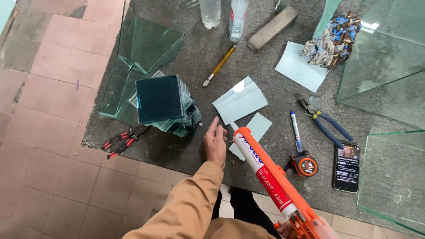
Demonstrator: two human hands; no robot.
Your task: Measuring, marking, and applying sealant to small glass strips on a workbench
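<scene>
My left hand (215, 142), in a tan sleeve, reaches out over the dark mat with its fingers apart and holds nothing. It hovers just right of a tall stack of square glass pieces (166, 105). My right hand (285, 229), mostly hidden at the bottom edge, grips an orange caulking gun (290, 201) loaded with a red and white sealant tube (261, 170). The tube's nozzle points toward small flat glass pieces (241, 102) lying beside my left hand.
Large glass panes (141, 48) lie at the mat's left. Glass boxes (385, 66) stand at the right. A glass cutter (219, 65), blue pliers (325, 123), a marker (295, 130), a tape measure (305, 164), a phone (346, 167), red pliers (119, 141), two bottles (223, 13) and a rag (332, 40) lie around.
</scene>
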